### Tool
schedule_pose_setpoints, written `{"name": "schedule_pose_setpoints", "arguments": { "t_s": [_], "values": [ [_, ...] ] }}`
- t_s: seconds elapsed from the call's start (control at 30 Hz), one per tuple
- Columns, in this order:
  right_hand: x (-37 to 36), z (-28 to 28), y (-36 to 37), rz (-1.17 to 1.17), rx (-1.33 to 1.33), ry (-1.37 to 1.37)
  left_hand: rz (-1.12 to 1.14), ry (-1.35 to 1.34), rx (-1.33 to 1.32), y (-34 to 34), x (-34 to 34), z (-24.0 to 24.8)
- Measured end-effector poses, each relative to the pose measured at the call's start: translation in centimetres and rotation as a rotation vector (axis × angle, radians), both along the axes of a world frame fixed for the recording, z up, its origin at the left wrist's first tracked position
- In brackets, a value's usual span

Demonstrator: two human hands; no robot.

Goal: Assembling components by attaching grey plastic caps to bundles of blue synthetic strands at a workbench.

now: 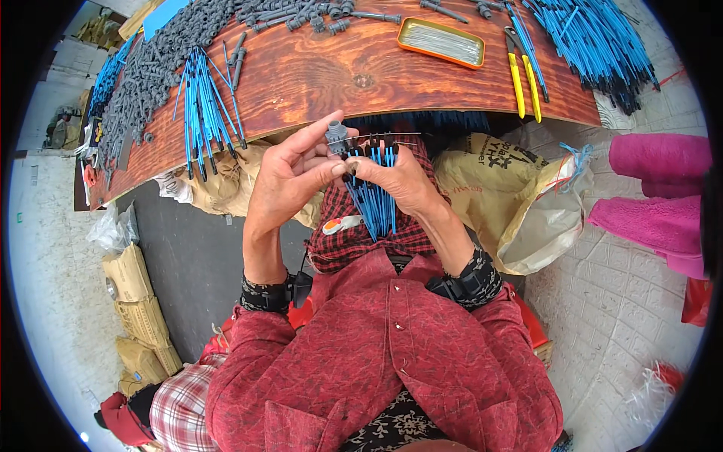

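My left hand [290,169] is up in front of my lap, closed on a grey ribbed plastic fitting [337,134] that stands upright between thumb and fingers. Beside it my right hand [407,181] grips a bundle of thin blue rods [373,203] with black ends, the rods pointing down toward my lap. A thin metal wire [407,134] runs sideways across the black ends, from near the fitting to past my right fingers. The two thumbs nearly meet at the fitting's lower part. Whether the wire passes through the rods or the fitting cannot be made out.
Ahead is a wooden table [301,83] bearing heaped grey fittings [169,64], blue rods [202,105], an orange-rimmed tin of wires [443,44] and yellow-handled pliers [523,75]. More blue rods [595,45] lie far right. A white-and-orange tool [341,224] rests on my lap; an open sack [527,203] stands right.
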State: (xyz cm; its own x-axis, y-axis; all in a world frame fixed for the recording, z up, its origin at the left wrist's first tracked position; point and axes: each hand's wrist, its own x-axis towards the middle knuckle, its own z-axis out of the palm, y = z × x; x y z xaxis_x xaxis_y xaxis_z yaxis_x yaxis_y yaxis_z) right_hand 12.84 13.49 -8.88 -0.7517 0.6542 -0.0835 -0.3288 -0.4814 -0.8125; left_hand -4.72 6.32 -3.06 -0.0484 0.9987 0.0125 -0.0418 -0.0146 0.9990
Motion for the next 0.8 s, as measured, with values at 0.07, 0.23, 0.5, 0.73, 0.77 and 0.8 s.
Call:
{"name": "schedule_pose_setpoints", "arguments": {
  "t_s": [0.07, 0.23, 0.5, 0.73, 0.77, 0.8],
  "values": [
    [-0.2, 0.9, -0.2, 0.027, -0.027, 0.01, 0.025, -0.013, -0.024, -0.1, 0.1, 0.0],
    [-0.3, 0.1, -0.1, 0.033, -0.013, -0.036, 0.103, 0.049, -0.058, 0.1, 0.6, -0.1],
    [-0.4, 0.1, -0.2, 0.007, -0.01, -0.001, 0.125, 0.078, -0.023, 0.2, 0.7, -0.3],
    [-0.5, -0.1, -0.3, 0.016, -0.004, -0.009, 0.119, 0.071, -0.039, 0.2, 0.5, 0.1],
    [-0.4, -0.2, -0.2, 0.033, 0.022, -0.04, 0.104, 0.068, -0.056, 0.2, 0.3, 0.2],
    [-0.4, -0.2, -0.3, 0.034, 0.021, -0.04, 0.09, 0.063, -0.073, 0.1, 0.2, 0.3]
  ]
}}
